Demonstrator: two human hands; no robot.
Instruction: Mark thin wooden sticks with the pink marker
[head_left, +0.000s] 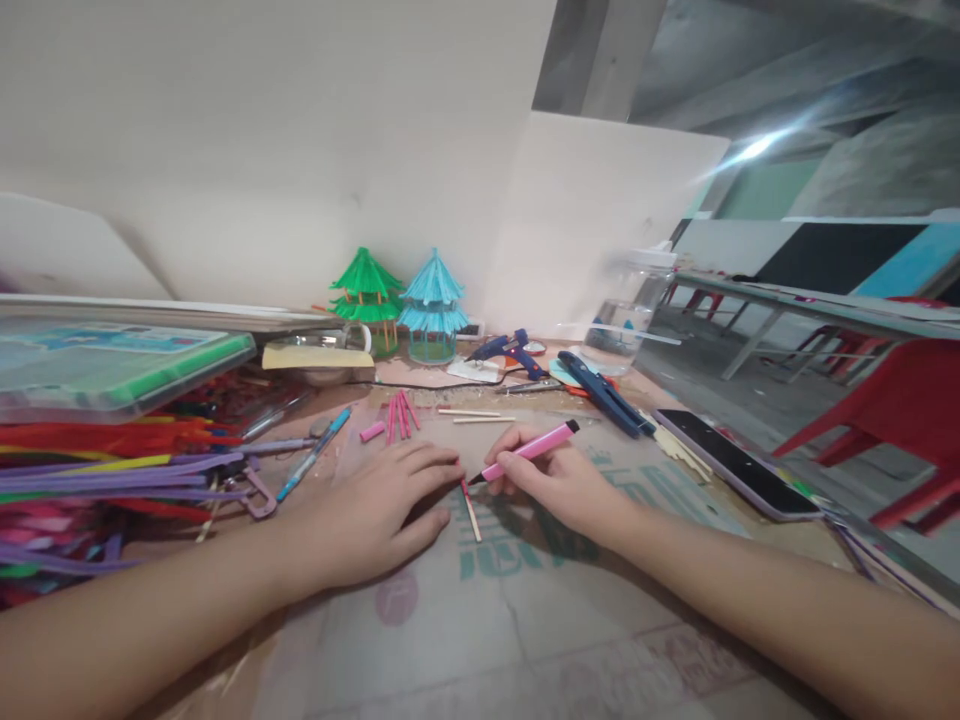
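Note:
My right hand point(559, 480) grips a pink marker point(529, 451), its tip touching the pink-coloured end of a thin wooden stick point(472, 512) that lies on the printed cardboard sheet point(525, 600). My left hand point(375, 510) lies flat on the cardboard with its fingers stretched out, the fingertips right beside the stick. Several sticks coloured pink point(401, 414) lie in a small heap beyond my left hand, with a pink cap point(371, 431) next to them. Two plain wooden sticks point(472, 414) lie farther back.
A green paper pagoda point(367, 290) and a blue paper pagoda point(433, 300) stand at the wall. A blue glue gun point(510, 352), blue pliers point(604, 395) and a clear jar point(626, 310) sit at the back right, a phone point(739, 465) on the right. Coloured pipe cleaners point(112, 460), a green case point(112, 365) and a blue pen point(311, 455) fill the left.

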